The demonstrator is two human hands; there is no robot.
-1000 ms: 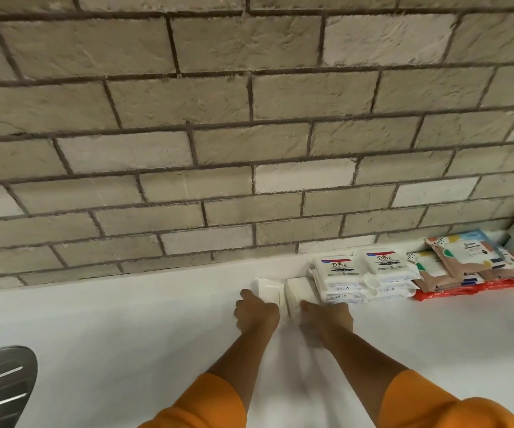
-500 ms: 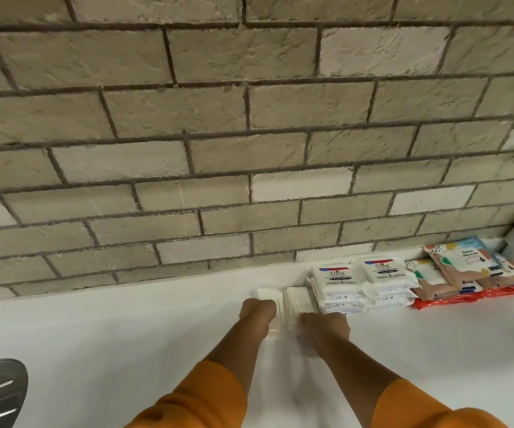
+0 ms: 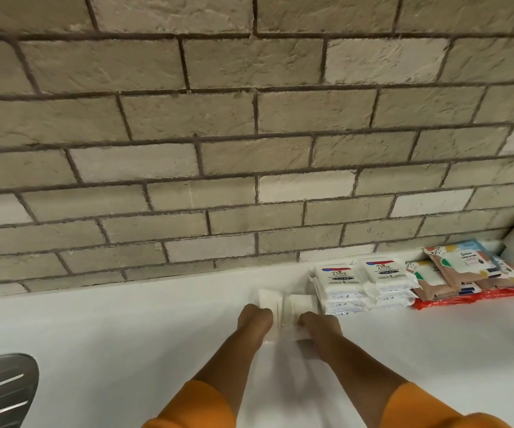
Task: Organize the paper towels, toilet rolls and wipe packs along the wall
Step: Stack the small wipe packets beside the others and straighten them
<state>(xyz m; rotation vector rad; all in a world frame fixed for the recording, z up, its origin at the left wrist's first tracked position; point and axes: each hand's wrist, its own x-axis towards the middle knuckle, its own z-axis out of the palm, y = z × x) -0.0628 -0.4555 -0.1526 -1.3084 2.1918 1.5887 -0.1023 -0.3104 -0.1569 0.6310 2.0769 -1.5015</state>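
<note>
Risk of skewing: a hard shove could slide the left white pack [image 3: 268, 299] or right white pack [image 3: 302, 303] askew, or jolt the Dove stack [image 3: 339, 285] at two o'clock. Left hand [image 3: 255, 318] and right hand [image 3: 320, 327] each meet a pack's near end, fingers bent; pinching or pressing, I cannot tell. Both packs lie on the counter [image 3: 126, 335] at twelve o'clock of the fingers, near the wall [image 3: 249, 149].

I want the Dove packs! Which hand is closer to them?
The right hand. It grips the right white pack, right beside the Dove packs. The left hand grips the left white pack, one pack farther away.
</note>
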